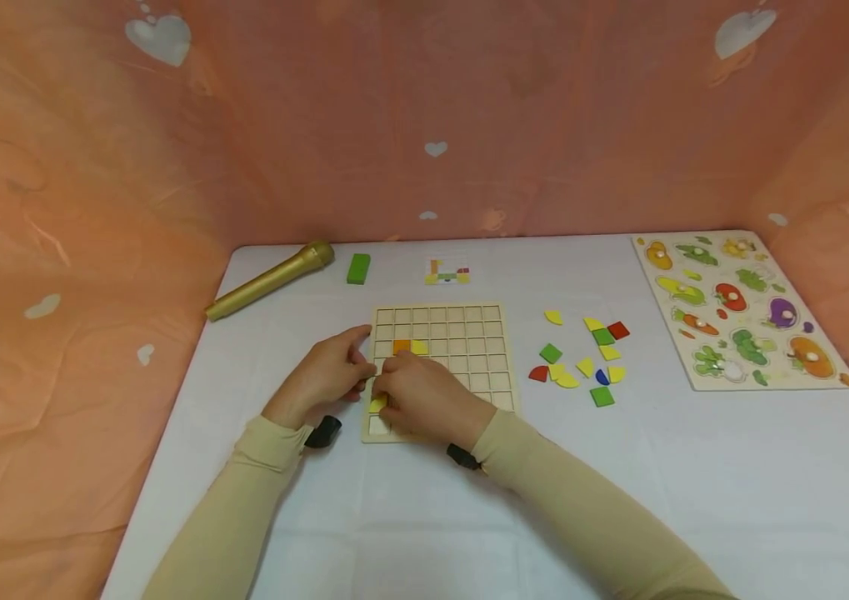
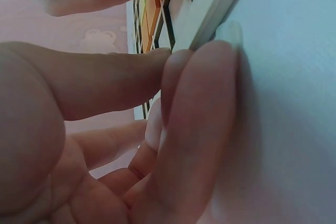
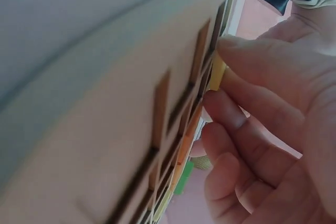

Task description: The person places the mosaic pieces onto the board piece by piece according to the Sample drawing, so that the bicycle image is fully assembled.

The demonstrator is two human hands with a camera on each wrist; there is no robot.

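Your right hand [image 1: 430, 393] pinches a flat yellow piece [image 1: 378, 404], outline partly hidden, at the near left of the pale wooden grid board [image 1: 478, 343]; your left hand [image 1: 325, 372] grips its left edge.

Orange drapes [image 1: 514, 125] behind and beside a white table [image 1: 424, 533] show a curtained-off space.

The left hand [image 1: 325, 371] is touching the left edge of the wooden grid board [image 1: 480, 362]; the right hand [image 1: 427, 393] is pinching a yellow tile [image 1: 377, 404] there; loose tiles [image 1: 602, 397] are lying to the board's right.
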